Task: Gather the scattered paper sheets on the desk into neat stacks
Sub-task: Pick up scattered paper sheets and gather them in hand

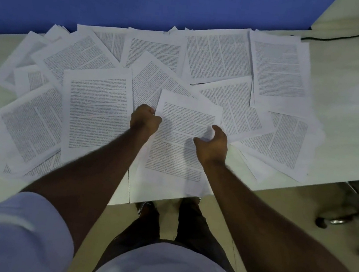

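Your left hand point(145, 120) grips the left edge of one printed sheet point(179, 145), fingers curled round it. Your right hand point(213, 143) cups its right edge, fingers half spread. Other sheets point(95, 106) lie scattered on the surface point(346, 126).

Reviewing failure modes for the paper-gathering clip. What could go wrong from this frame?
1. The held sheet overhangs the desk edge; the left hand grips only one side, the right hand looks loose, so it may sag or crumple.
2. Dragging it could shift the overlapping scattered sheets beneath.
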